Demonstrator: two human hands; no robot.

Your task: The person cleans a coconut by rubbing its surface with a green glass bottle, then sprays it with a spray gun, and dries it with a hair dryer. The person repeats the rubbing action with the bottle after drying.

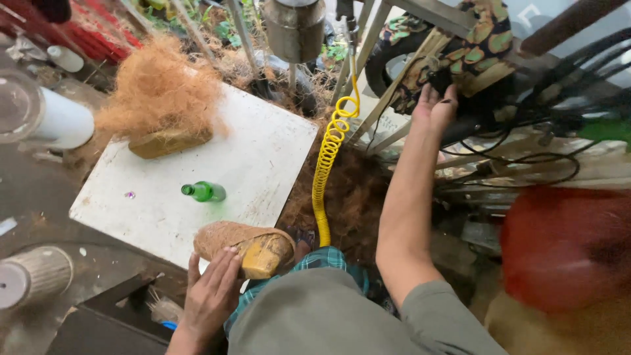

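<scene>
Fibre-wrapped block (244, 247) at white board's (263, 158) near edge
Left hand (211, 294) lies flat against it, fingers open; right hand (434, 105) grips dark part (442, 80)

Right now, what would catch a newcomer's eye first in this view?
The bright yellow coiled hose hanging down the middle, beside the white board. On the board lie a green bottle on its side and a mound of tan fibre at its far end. The left hand rests on a fibre-wrapped block at the near edge.
</scene>
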